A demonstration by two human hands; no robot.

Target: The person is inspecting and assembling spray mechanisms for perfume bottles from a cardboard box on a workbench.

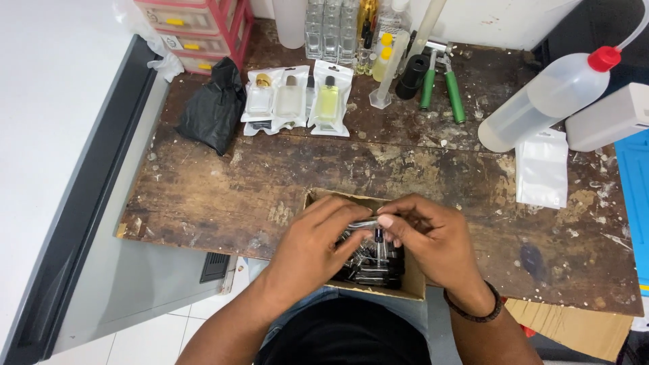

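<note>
There are two hands, a left hand (318, 240) and a right hand (426, 236). There is one cardboard box (412, 284) with many small vials (375, 267), too many to count. Three bagged perfume bottles (297, 100) lie in a row. There is one black bag (213, 108), one squeeze bottle with a red cap (547, 94), one empty white pouch (542, 169) and one tool with two green handles (443, 84).

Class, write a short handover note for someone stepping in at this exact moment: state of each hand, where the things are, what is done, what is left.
Left hand: over the cardboard box, fingers on a small clear vial.
Right hand: pinching the same vial from the other side.
Box sits at the table's near edge, holding many dark-capped vials.
Done: three bagged perfume bottles lie at the back.
Left: the vials in the box; one empty white pouch lies to the right.
</note>
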